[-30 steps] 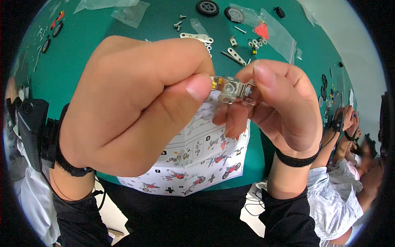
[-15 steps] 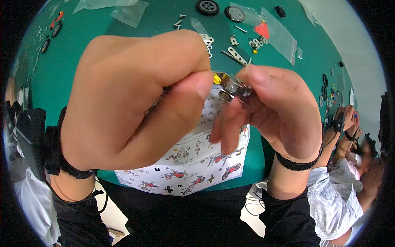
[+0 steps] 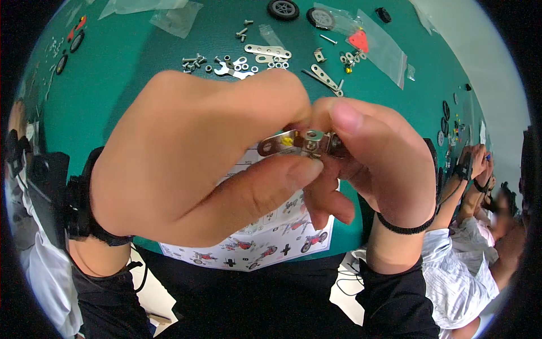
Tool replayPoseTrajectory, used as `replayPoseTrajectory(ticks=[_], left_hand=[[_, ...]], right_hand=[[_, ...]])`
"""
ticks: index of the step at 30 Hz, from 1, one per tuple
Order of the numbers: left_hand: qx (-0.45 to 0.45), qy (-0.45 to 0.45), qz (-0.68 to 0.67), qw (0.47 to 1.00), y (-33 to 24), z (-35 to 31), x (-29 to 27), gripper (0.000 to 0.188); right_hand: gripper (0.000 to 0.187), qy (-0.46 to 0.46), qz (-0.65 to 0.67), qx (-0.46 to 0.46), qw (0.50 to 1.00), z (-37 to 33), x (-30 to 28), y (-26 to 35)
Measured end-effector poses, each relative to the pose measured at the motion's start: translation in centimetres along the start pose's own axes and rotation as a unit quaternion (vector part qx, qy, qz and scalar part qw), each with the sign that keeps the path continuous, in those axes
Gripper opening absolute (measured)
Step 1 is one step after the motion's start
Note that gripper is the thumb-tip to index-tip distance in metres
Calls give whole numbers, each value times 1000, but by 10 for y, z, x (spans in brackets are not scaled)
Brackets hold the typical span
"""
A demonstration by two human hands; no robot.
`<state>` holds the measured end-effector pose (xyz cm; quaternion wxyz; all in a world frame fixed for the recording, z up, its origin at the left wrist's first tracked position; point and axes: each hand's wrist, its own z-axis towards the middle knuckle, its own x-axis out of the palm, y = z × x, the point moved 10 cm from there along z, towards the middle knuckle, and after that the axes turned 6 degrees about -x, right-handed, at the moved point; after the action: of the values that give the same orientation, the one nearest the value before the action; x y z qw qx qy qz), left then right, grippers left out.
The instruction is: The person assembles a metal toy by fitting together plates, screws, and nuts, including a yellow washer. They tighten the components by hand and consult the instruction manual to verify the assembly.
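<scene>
Between both hands is a small metal bracket assembly (image 3: 312,141), shiny silver, with a yellow piece (image 3: 287,140) on its strip. My left hand (image 3: 209,152) pinches it from the left, index finger above and thumb below. On the other side, my right hand (image 3: 384,152) grips the assembly's right end between thumb and fingers, which partly hide that end. Under the hands lies a printed instruction sheet (image 3: 265,243) with coloured drawings of a model vehicle, largely covered by my hands.
Beyond my hands lie a small wrench (image 3: 231,71), perforated metal strips (image 3: 267,52), screws (image 3: 195,62), nuts, wheels (image 3: 283,9), a red plate (image 3: 358,40) and clear plastic bags (image 3: 384,48) on the green table (image 3: 130,34). At the right, another person's hands (image 3: 479,161) work.
My left hand has moved right and slightly down, its thumb and finger shifting onto the bracket. The yellow piece and strip show more, and the wrench and screws beyond are uncovered.
</scene>
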<state>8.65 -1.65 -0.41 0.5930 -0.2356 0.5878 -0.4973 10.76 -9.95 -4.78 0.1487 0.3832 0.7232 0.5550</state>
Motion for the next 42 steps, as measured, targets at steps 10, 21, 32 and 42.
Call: replayPoseTrajectory(ticks=[10, 21, 32, 42], left_hand=[[-25, -1, 151, 988, -3, 1, 3, 38], [-4, 18, 233, 972, -7, 0, 7, 38], [43, -70, 100, 992, -9, -2, -11, 10], [-17, -18, 46, 999, -1, 2, -9, 17]], right_hand=[[51, 12, 0, 9, 1000, -1, -2, -1], [46, -1, 5, 7, 1000, -2, 0, -1], [44, -14, -3, -23, 1000, 3, -5, 10], [39, -50, -41, -30, 997, 0, -10, 11]])
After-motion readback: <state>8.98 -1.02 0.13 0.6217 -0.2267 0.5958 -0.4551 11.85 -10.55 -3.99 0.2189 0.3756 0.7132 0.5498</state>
